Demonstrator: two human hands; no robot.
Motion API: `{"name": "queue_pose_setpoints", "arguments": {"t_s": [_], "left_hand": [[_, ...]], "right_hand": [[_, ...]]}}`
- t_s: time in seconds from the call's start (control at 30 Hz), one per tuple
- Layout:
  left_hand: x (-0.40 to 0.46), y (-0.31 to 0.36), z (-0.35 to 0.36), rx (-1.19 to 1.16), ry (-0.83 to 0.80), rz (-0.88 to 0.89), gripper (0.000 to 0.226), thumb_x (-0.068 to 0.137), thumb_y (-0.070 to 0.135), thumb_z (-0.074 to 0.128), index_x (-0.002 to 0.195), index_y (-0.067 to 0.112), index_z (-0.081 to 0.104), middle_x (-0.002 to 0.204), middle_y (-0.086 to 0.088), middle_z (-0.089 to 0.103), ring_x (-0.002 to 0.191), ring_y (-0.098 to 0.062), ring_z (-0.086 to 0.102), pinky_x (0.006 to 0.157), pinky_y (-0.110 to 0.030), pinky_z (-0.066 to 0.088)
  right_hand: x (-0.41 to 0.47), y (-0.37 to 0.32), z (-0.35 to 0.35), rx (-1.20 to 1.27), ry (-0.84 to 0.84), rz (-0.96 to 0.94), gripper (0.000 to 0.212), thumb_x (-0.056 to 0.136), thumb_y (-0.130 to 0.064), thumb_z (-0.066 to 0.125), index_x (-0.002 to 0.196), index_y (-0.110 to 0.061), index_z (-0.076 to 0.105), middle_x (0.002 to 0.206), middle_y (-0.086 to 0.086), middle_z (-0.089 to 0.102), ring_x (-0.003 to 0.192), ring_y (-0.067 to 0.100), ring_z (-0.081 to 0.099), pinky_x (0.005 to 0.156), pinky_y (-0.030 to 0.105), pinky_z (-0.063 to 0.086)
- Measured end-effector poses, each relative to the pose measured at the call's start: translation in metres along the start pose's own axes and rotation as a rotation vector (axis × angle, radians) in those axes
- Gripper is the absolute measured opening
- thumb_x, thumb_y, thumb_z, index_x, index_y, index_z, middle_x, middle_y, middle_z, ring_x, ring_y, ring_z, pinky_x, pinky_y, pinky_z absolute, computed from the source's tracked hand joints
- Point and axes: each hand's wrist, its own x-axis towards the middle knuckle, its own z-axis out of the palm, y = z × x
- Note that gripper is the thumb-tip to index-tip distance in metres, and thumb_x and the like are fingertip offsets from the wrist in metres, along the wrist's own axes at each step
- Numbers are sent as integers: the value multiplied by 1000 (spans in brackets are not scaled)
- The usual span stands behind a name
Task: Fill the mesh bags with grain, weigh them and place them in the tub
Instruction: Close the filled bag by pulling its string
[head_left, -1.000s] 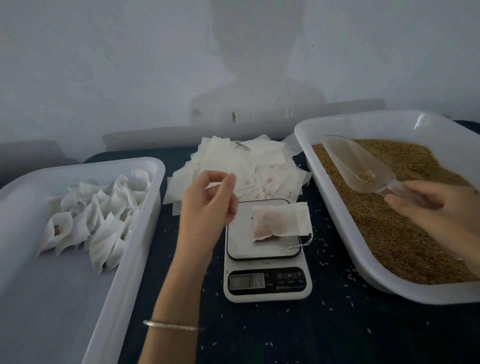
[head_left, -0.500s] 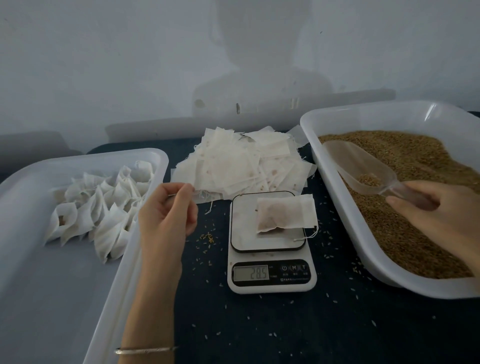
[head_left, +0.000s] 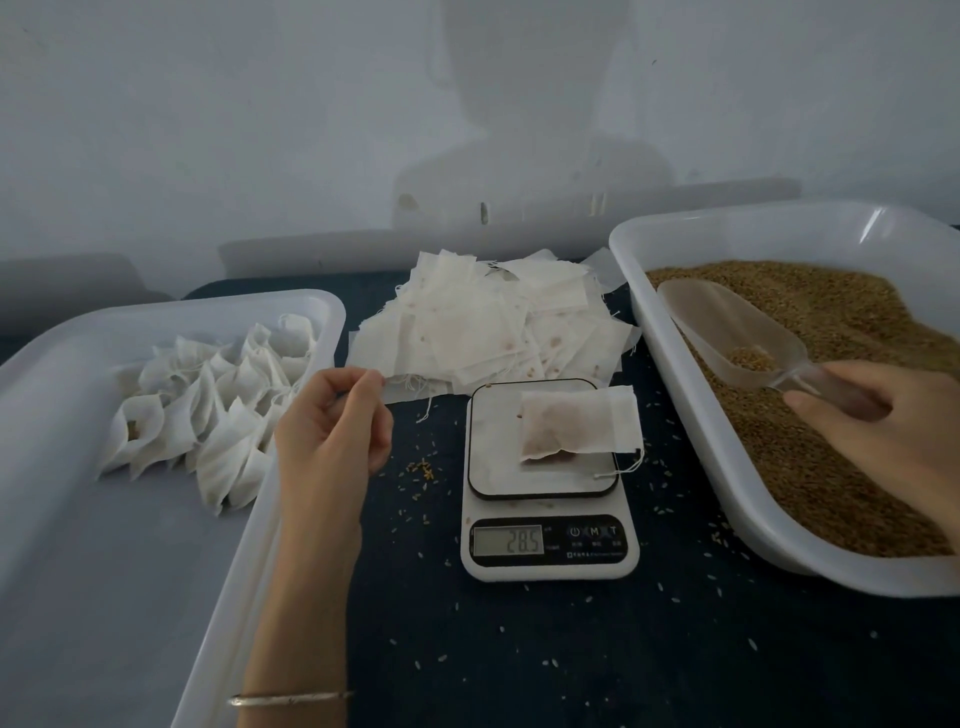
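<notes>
- Weighing step in hand, by the look of it: filled mesh bag (head_left: 576, 426) lying flat on scale (head_left: 545, 483) at dead centre, drawstring trailing off platform edge toward 4 o'clock; display reads 28.5.
- Left hand (head_left: 332, 421) raised at 9 o'clock of scale, fingers curled, thumb and forefinger pressed together as if pinching something tiny; what, if anything, cannot tell.
- Right hand (head_left: 883, 415) at 3 o'clock, fingers wrapped round handle of clear scoop (head_left: 737, 338); scoop hovering over grain tub (head_left: 727, 467), small heap of grain in its heel.
- Grain tub: white, filling 1–4 o'clock, brown grain (head_left: 831, 415) spread deep across it.
- Receiving tub (head_left: 291, 493): white, at 8–10 o'clock, cluster of finished bags (head_left: 208, 410) bunched in far half, near half bare.
- Next move, judged: either top up or trim bag until wt. is right, then pull string shut and lift bag over to receiving tub. Calls for steady tip of scoop into narrow bag mouth, w/ left hand holding mouth open.
- Pile of empty bags (head_left: 493, 327) at 12 o'clock, just behind scale, loose threads hanging off front edge.
- Stray grains (head_left: 423, 470) scattered on dark tabletop (head_left: 519, 665) around scale, thickest at 9 o'clock of it.
- In the way: nothing solid btwn scale and receiving tub except tub's raised rim and left forearm; trailing drawstring could snag on platform corner.
</notes>
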Motion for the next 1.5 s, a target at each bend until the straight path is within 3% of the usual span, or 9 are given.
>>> {"name": "queue_pose_setpoints", "arguments": {"t_s": [0.17,0.27,0.4,0.63,0.8,1.2,1.5], "left_hand": [[0,-2,-1,-5,5,-11,14,96,13,53,83,11,58,49,4,47,41,-5,35,39,-14,30],[0,-4,-3,-7,5,-13,15,96,13,53,82,12,58,49,4,46,41,-6,35,40,-15,31],[0,-6,-3,-3,1,-17,15,96,13,53,81,13,58,49,4,46,41,-6,35,39,-15,30],[1,-12,-4,-11,12,-37,16,95,13,53,80,13,58,48,4,46,41,-6,34,39,-15,30],[0,-13,-4,-21,-5,-34,17,95,12,53,79,15,58,48,4,46,41,-6,34,40,-16,29],[0,-15,-2,-19,-6,-37,16,95,13,53,80,15,58,49,4,47,40,-7,34,39,-16,29],[0,-13,-2,-9,-13,-39,16,95,13,54,80,15,58,49,4,47,40,-7,34,39,-17,29]], "right_hand": [[3,5,1,6,-4,-12,39,72,-63,54,107,-45,57,77,-22,62,74,13,58,75,42,51],[2,5,0,-7,10,-19,39,69,-72,48,106,-58,50,76,-27,58,71,5,54,71,37,47],[5,10,3,-4,22,9,21,67,-78,45,87,-74,48,74,-27,59,71,0,55,69,35,49],[14,33,12,45,38,57,50,60,-96,37,97,-67,53,86,-33,63,81,6,62,74,46,55],[21,50,21,48,45,99,51,60,-94,44,102,-67,54,93,-45,56,81,1,62,75,43,56],[23,54,22,16,59,101,48,58,-95,42,98,-70,52,91,-50,53,79,-2,60,73,41,56],[17,37,15,21,61,76,51,52,-98,36,92,-71,51,82,-35,58,83,8,62,77,45,54]]}}
